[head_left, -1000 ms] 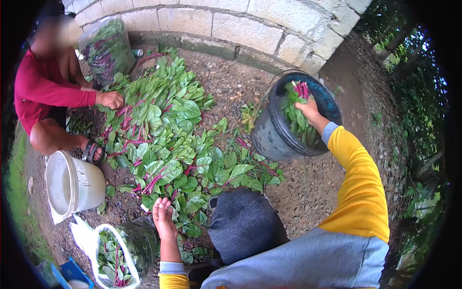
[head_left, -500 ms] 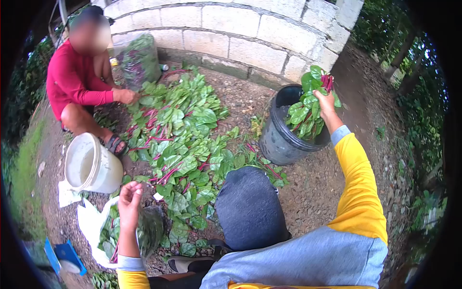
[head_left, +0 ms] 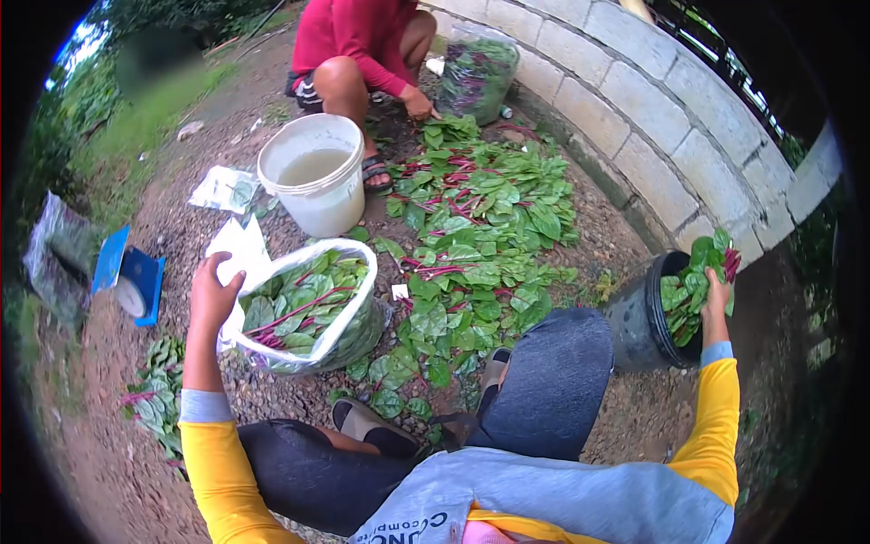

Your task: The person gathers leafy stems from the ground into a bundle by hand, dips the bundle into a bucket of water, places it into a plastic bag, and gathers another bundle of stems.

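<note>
My right hand (head_left: 716,297) grips a bunch of Malabar spinach (head_left: 686,292), green leaves with dark red stems, at the mouth of a black bucket (head_left: 622,317). The lower leaves hang inside the bucket. On the other side, my left hand (head_left: 212,295) has its thumb and fingers apart, beside the white plastic flap of an open bag. That clear plastic bag (head_left: 355,337) stands on the ground, filled with the same leaves and stems. Whether the fingertips touch the flap I cannot tell.
Many cut spinach stems (head_left: 489,236) lie spread on the gravel ahead. A white bucket of cloudy water (head_left: 331,201) stands near a crouching person in a red sleeve (head_left: 372,45). Behind are a filled plastic bag (head_left: 478,77) and block wall (head_left: 643,109). A blue scale (head_left: 140,286) sits left.
The view has swung left and down. My left hand has moved from above the bag to its left side, its fingers now apart. My right hand still holds the bunch at the black bucket.
</note>
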Motion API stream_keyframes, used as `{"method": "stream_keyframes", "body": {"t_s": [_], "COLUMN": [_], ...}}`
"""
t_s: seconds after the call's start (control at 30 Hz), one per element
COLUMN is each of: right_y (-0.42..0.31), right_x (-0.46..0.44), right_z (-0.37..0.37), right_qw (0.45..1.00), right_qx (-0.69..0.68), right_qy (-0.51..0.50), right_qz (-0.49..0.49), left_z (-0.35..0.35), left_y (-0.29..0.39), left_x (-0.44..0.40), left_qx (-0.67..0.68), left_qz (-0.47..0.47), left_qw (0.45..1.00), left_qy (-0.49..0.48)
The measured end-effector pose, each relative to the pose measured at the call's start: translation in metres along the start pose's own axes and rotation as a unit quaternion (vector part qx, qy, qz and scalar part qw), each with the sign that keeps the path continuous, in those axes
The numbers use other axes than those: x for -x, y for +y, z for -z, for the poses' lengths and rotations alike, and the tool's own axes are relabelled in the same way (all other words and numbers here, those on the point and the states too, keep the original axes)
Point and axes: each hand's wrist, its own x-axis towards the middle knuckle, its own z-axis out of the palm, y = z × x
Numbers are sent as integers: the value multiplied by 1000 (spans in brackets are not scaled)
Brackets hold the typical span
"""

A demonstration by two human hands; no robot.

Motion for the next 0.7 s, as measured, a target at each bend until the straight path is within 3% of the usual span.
{"method": "stream_keyframes", "body": {"t_s": [0.1,0.3,0.4,0.5,0.6,0.7], "right_y": [-7,-7,-5,-8,-1,2], "right_x": [3,-7,-16,-9,-12,-21], "right_z": [0,15,23,25,22,26], "right_qw": [999,999,973,952,998,994], "right_qx": [-11,41,193,275,56,66], "right_qy": [-4,-2,74,2,-25,-75], "right_qz": [-37,1,97,135,-23,-44], "left_z": [1,-23,-30,-35,-42,-55], "left_y": [-44,-87,-85,-81,-89,-110], "left_x": [2,20,25,26,29,29], "left_qx": [12,49,34,-7,-31,20], "left_qz": [69,171,196,189,218,254], "left_qw": [997,976,968,966,955,949], "left_qy": [-34,-125,-155,-177,-201,-188]}}
